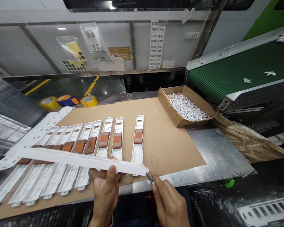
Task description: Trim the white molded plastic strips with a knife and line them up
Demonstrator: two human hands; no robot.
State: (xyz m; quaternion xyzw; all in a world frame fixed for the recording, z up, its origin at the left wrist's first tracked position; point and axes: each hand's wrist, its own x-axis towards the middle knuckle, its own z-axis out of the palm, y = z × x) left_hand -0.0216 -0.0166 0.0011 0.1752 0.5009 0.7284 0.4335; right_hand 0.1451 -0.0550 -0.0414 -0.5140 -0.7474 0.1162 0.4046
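My left hand (106, 190) is closed around a long white plastic strip (85, 160), thumb on top, which stretches away to the left above the table. In my right hand (170, 200) is a small metal-bladed tool (150, 178), its handle hidden by the fingers. The blade's tip is at the strip's right end, touching or very close to it. Beneath and behind the strip lies a row of white plastic trays with reddish-brown blocks across their middles; one tray (137, 154) lies apart from the others on the right.
A cardboard box (170, 115) of small white scraps stands at the back right, beside a green conveyor belt (215, 72) carrying loose white bits. Tape rolls (89, 101) line the back left. Cardboard (170, 148) covers the metal table (217, 151). Black plastic-wrapped stacks flank me.
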